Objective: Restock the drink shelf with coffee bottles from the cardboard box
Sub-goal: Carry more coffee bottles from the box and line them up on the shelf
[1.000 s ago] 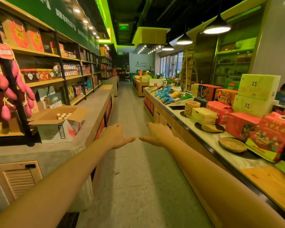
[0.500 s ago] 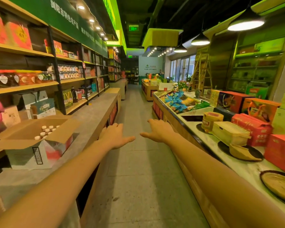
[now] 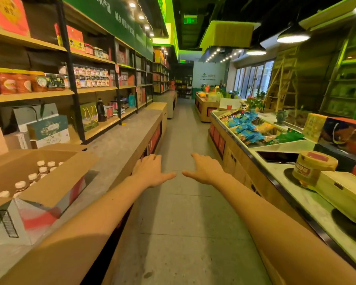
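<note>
While the left hand [image 3: 150,171] and right hand [image 3: 203,169] float flat-fingered and empty right of the cardboard box [image 3: 39,182], picking looks unstarted: next, reach left into it for a coffee bottle [image 3: 20,185].

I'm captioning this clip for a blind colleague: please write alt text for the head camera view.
A person's left hand and right hand reach forward over a shop aisle, both open and empty. On the grey counter at left stands an open cardboard box of white-capped bottles, below stocked shelves.
</note>
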The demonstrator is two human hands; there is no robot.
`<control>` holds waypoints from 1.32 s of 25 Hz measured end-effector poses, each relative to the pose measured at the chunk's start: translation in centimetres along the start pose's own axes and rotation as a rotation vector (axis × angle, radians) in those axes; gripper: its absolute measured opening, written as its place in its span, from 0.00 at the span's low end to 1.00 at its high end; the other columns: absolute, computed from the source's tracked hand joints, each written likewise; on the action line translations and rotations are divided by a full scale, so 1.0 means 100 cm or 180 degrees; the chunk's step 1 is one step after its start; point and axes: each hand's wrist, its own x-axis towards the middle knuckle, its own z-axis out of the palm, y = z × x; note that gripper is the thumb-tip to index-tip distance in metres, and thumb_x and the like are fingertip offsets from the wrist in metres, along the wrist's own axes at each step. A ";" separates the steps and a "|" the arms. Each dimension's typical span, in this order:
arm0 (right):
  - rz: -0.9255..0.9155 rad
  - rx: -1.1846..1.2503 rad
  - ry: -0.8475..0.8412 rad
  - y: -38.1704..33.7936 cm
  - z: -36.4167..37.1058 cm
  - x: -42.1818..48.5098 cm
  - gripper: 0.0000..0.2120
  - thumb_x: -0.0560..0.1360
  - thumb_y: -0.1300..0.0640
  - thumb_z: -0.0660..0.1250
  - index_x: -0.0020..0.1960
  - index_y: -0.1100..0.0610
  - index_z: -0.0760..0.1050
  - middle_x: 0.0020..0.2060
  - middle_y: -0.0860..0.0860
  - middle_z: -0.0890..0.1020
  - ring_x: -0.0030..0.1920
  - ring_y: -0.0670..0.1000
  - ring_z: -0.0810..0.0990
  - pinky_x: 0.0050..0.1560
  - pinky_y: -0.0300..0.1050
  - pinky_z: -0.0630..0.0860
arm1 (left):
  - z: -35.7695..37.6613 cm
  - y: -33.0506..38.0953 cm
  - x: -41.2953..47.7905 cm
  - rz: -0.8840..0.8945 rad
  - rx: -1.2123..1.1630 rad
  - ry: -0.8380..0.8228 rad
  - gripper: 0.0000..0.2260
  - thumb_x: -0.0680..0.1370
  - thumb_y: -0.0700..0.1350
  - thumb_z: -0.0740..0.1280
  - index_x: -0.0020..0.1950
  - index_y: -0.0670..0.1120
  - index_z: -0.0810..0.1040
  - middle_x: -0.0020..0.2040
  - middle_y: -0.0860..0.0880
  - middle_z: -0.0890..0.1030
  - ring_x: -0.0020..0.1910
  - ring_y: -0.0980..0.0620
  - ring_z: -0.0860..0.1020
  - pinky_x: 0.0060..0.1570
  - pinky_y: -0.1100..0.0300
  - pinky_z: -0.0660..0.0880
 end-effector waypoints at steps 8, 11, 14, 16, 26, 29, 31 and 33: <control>-0.0276 0.0185 0.0024 -0.011 0.022 0.255 0.34 0.75 0.38 0.61 0.72 0.59 0.61 0.67 0.58 0.72 0.66 0.59 0.71 0.62 0.55 0.70 | 0.011 -0.092 0.230 -0.0296 0.0085 0.0037 0.39 0.72 0.68 0.59 0.72 0.42 0.61 0.71 0.42 0.67 0.69 0.43 0.67 0.66 0.48 0.66; -0.0460 0.0183 0.0033 -0.016 0.032 0.339 0.33 0.75 0.38 0.61 0.70 0.60 0.64 0.66 0.59 0.72 0.66 0.60 0.70 0.63 0.55 0.70 | 0.019 -0.123 0.294 -0.0467 0.0159 0.0112 0.38 0.72 0.68 0.60 0.73 0.42 0.61 0.71 0.43 0.67 0.69 0.43 0.66 0.66 0.49 0.64; -0.0810 0.0248 0.0014 -0.031 0.052 0.419 0.33 0.74 0.37 0.62 0.67 0.60 0.66 0.64 0.58 0.73 0.64 0.60 0.71 0.61 0.56 0.71 | 0.028 -0.155 0.343 -0.0763 0.0074 0.0180 0.38 0.73 0.66 0.60 0.74 0.43 0.59 0.73 0.43 0.64 0.71 0.44 0.64 0.68 0.50 0.62; -0.1110 0.0254 -0.0067 -0.050 0.065 0.468 0.32 0.74 0.37 0.61 0.68 0.60 0.65 0.64 0.58 0.73 0.63 0.59 0.72 0.59 0.55 0.71 | 0.032 -0.177 0.366 -0.1050 0.0044 0.0128 0.38 0.74 0.66 0.60 0.75 0.44 0.56 0.74 0.44 0.62 0.73 0.45 0.61 0.70 0.50 0.60; -0.2934 0.0643 -0.0628 -0.254 0.127 0.562 0.32 0.75 0.39 0.62 0.71 0.57 0.63 0.68 0.58 0.71 0.68 0.59 0.69 0.66 0.54 0.68 | 0.031 -0.337 0.328 -0.2762 0.0317 0.0158 0.38 0.74 0.68 0.57 0.74 0.43 0.59 0.73 0.42 0.65 0.70 0.42 0.65 0.68 0.46 0.62; -0.3349 0.0754 -0.0766 -0.322 0.152 0.547 0.28 0.74 0.39 0.63 0.67 0.56 0.68 0.62 0.57 0.75 0.63 0.59 0.72 0.61 0.54 0.70 | 0.036 -0.380 0.284 -0.3312 0.0324 0.0206 0.38 0.73 0.68 0.57 0.74 0.45 0.59 0.72 0.43 0.66 0.70 0.42 0.66 0.69 0.46 0.61; -0.3512 0.0775 -0.0913 -0.363 0.168 0.538 0.26 0.74 0.40 0.63 0.64 0.55 0.70 0.60 0.55 0.77 0.61 0.58 0.73 0.60 0.55 0.71 | 0.041 -0.406 0.258 -0.3660 0.0309 0.0177 0.38 0.73 0.68 0.57 0.74 0.45 0.60 0.73 0.44 0.65 0.71 0.43 0.64 0.70 0.47 0.60; -0.3699 0.0862 -0.1077 -0.402 0.183 0.531 0.25 0.73 0.39 0.64 0.64 0.54 0.71 0.59 0.54 0.78 0.60 0.58 0.75 0.60 0.55 0.72 | 0.044 -0.434 0.235 -0.3890 0.0266 0.0177 0.38 0.73 0.68 0.58 0.75 0.45 0.58 0.74 0.45 0.63 0.72 0.43 0.62 0.71 0.47 0.58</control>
